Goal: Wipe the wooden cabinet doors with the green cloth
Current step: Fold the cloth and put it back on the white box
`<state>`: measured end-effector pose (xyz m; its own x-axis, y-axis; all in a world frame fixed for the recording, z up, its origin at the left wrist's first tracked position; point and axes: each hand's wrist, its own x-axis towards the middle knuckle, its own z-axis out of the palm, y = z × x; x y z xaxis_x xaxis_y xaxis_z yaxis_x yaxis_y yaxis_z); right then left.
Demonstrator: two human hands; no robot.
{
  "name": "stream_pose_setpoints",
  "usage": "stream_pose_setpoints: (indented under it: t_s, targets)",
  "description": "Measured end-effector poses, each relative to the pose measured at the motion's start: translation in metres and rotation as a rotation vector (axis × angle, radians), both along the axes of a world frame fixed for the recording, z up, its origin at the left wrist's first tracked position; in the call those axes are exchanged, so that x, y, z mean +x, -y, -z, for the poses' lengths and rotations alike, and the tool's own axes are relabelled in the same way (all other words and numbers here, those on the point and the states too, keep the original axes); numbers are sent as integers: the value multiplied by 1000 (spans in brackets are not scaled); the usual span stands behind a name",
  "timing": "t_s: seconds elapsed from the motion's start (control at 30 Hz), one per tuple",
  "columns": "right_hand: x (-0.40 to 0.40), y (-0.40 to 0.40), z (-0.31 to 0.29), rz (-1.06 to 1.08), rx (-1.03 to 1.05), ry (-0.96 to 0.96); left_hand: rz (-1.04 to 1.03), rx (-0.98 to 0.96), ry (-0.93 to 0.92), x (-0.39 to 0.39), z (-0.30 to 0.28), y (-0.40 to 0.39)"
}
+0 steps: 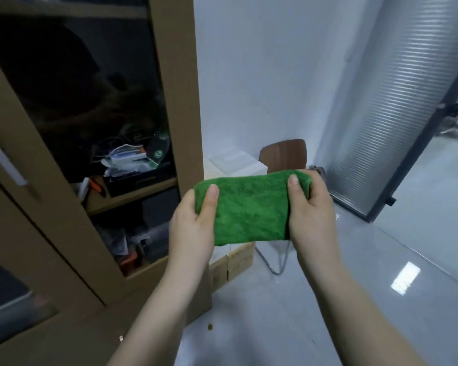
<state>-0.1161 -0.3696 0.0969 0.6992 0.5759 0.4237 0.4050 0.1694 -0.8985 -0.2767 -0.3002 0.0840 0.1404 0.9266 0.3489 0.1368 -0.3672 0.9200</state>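
Both hands, left (193, 223) and right (311, 207), pinch my folded fuzzy green cloth (251, 207) right of the glass-fronted wooden cabinet door (175, 83); loosening could unfold it.

Office, cluttered cabinet (132, 165), glass partition (397, 101)

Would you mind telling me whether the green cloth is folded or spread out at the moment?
Folded. The green cloth forms a thick, compact pad with rounded, doubled edges, held between the left hand and the right hand, thumbs on top.
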Motion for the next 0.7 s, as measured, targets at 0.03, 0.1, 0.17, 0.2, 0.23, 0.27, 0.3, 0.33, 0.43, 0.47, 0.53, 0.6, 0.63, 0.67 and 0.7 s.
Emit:
stream_pose_setpoints:
  t_s: [0.03,0.1,0.17,0.2,0.23,0.27,0.3,0.33,0.43,0.47,0.53,0.6,0.63,0.67,0.7]
  targets:
    - [10,-7,3,-9,-13,15,23,-60,71,11,2,-7]
    - [36,-26,10,-32,-40,31,24,-124,146,36,8,-27]
    - [61,-47,17,-63,-65,9,13,-151,169,60,14,-49]
    - [75,-60,21,-81,-78,-21,6,-157,167,73,17,-62]
    - [87,-71,24,-101,-88,-64,2,-165,168,85,18,-75]
    - [100,-84,26,-122,-97,-121,0,-178,173,98,20,-89]
    - [114,-99,29,-148,-108,-187,2,-192,175,112,23,-105]
    - [127,-112,31,-177,-127,-255,2,-198,170,125,27,-120]
    - [176,-154,28,-260,-181,-504,-19,-204,115,172,36,-170]
    - [193,-168,24,-291,-188,-601,-30,-212,84,188,38,-185]
    - [226,-196,19,-373,-187,-759,-41,-240,41,221,44,-215]
    - [255,-223,20,-448,-190,-829,-35,-272,15,251,51,-246]
    - [270,-238,24,-461,-199,-842,-31,-293,2,264,54,-263]
    - [282,-251,27,-458,-218,-842,-24,-325,-7,274,58,-280]
    - [293,-265,31,-448,-250,-829,-14,-374,-8,283,62,-296]
